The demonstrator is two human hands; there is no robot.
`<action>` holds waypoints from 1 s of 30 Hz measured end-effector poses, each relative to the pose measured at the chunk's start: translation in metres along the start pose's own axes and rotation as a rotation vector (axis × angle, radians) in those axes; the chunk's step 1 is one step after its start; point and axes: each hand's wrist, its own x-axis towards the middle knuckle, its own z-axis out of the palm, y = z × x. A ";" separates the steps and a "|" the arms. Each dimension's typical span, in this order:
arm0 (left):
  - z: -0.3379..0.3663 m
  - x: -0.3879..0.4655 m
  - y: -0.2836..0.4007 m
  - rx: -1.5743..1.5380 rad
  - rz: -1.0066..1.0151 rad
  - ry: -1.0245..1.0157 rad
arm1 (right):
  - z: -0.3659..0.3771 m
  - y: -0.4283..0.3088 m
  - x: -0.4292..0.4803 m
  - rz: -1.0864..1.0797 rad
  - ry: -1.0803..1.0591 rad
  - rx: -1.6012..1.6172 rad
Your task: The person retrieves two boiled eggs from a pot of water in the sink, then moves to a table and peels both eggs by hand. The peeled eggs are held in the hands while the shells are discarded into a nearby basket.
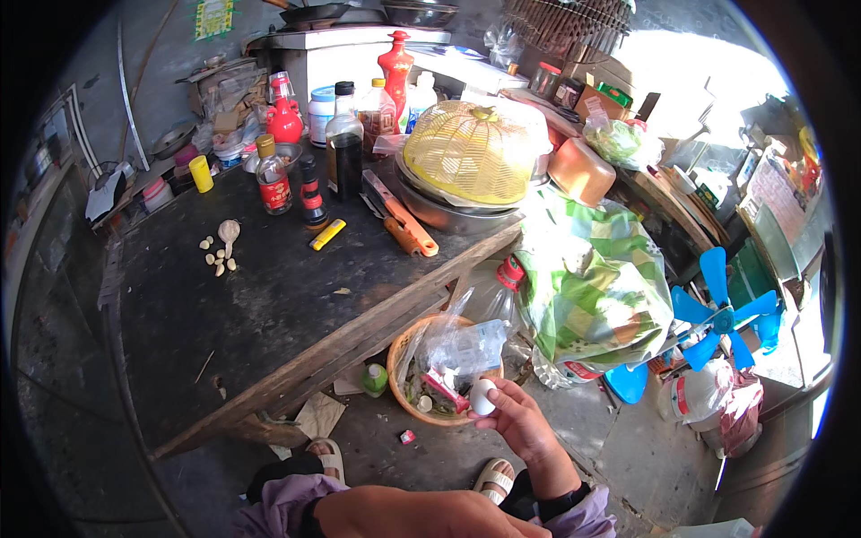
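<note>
A white egg (482, 397) is held between the thumb and fingers of my right hand (516, 418). Behind and below it is an orange-rimmed waste basket (401, 398), with a clear plastic bag, a red-and-white wrapper and plant scraps inside. My left hand (481, 514) lies low at the bottom edge, its forearm crossing in front of my body. Its fingers are mostly cut off by the frame, so their pose is hidden. On the dark tabletop (262, 313) rest a garlic bulb (229, 232) and several loose cloves (220, 255).
Beyond the garlic are a yellow lighter (327, 235), an orange-handled knife (410, 225), a dark sauce bottle (344, 158) and a yellow mesh food cover (471, 151). A checked plastic cover (592, 289) and blue fan blades (723, 319) are at right. A green bottle (375, 379) is beside the basket.
</note>
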 end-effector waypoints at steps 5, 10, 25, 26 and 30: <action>-0.014 0.005 -0.004 0.156 0.109 -0.056 | 0.000 0.000 0.001 0.004 0.006 0.009; -0.034 -0.013 0.007 0.199 -0.164 0.185 | 0.003 -0.002 0.000 -0.001 0.007 0.027; -0.110 -0.085 -0.027 0.536 -0.420 1.157 | 0.010 -0.005 -0.002 -0.072 0.050 -0.043; -0.110 -0.084 -0.030 0.545 -0.442 1.170 | 0.011 -0.005 -0.002 -0.079 0.047 -0.046; -0.109 -0.082 -0.037 0.556 -0.491 1.192 | 0.013 -0.004 -0.004 -0.099 0.036 -0.085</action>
